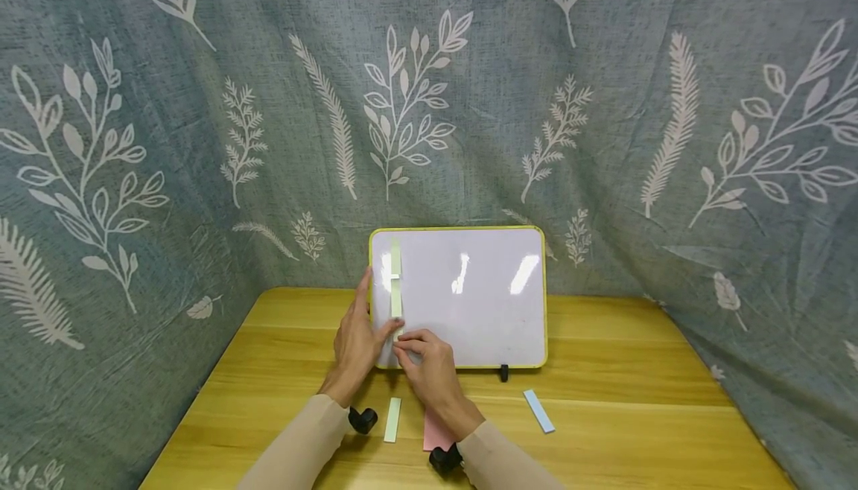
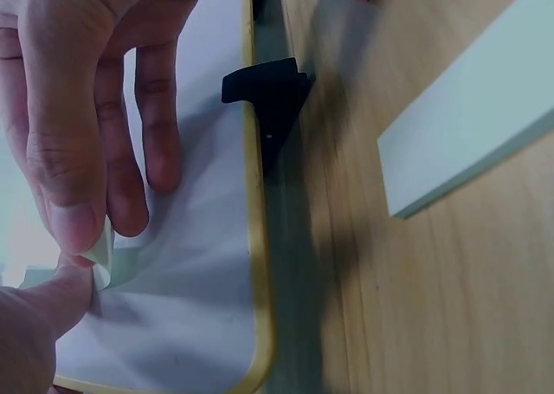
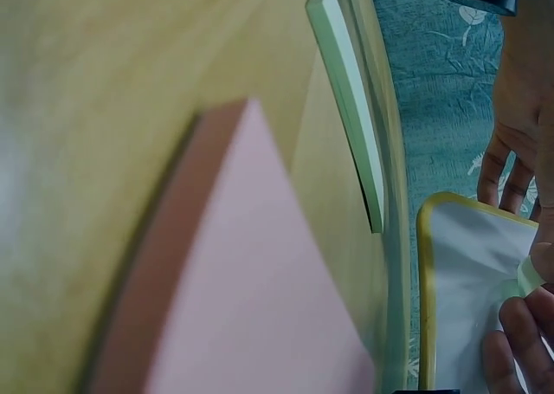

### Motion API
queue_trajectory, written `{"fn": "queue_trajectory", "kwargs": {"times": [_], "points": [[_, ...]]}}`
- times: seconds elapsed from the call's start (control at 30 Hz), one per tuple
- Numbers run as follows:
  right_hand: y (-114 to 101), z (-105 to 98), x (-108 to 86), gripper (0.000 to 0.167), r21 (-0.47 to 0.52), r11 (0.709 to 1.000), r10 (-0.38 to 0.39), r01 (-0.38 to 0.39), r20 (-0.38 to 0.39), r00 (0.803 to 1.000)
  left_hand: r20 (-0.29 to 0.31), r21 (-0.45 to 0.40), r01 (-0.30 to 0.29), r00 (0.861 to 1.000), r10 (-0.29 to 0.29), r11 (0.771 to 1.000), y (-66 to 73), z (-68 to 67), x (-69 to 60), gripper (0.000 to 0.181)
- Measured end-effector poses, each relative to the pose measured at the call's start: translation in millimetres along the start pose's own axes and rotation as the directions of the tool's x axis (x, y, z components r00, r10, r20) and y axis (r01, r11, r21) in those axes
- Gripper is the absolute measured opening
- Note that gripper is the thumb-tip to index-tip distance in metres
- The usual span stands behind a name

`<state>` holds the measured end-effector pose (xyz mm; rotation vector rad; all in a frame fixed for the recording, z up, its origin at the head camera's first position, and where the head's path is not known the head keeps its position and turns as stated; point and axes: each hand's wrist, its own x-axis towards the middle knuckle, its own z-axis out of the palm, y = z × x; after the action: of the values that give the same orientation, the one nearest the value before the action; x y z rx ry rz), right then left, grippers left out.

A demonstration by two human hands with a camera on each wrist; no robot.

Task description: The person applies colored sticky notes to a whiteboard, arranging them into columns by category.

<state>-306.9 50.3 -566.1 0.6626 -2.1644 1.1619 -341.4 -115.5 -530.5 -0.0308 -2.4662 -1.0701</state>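
Note:
A whiteboard [image 1: 469, 300] with a yellow rim leans upright at the table's back. My left hand [image 1: 358, 341] holds its lower left edge, fingers behind the rim and thumb across the front. My right hand [image 1: 432, 371] pinches a pale green sticky strip [image 2: 104, 255] low on the board, between thumb and fingertips. The strip's end curls off the surface, and the left thumb [image 2: 61, 299] touches it. Above it, pale green strips [image 1: 396, 296] run down the board's left side in a line. Fingers hide much of the pinched strip.
On the table lie a pale green strip pad [image 1: 392, 420], a pink pad [image 1: 434, 434] partly under the right forearm, and a light blue strip pad [image 1: 539, 411] at right. A black foot [image 1: 504, 373] supports the board. Patterned curtain [image 1: 469, 103] surrounds the table's back and sides.

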Motion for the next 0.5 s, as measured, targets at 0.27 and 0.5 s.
{"fn": "queue_trajectory", "kwargs": {"times": [0.27, 0.5], "points": [[-0.8, -0.5, -0.3, 0.008, 0.010, 1.000, 0.024, -0.024, 0.012, 1.000, 0.006, -0.014, -0.002, 1.000, 0.002, 1.000, -1.4, 0.0, 2.2, 0.118], [-1.5, 0.0, -0.6, 0.008, 0.016, 1.000, 0.026, -0.026, 0.022, 0.999, 0.007, -0.021, -0.024, 1.000, 0.025, 0.999, -2.5, -1.4, 1.6, 0.118]]}}
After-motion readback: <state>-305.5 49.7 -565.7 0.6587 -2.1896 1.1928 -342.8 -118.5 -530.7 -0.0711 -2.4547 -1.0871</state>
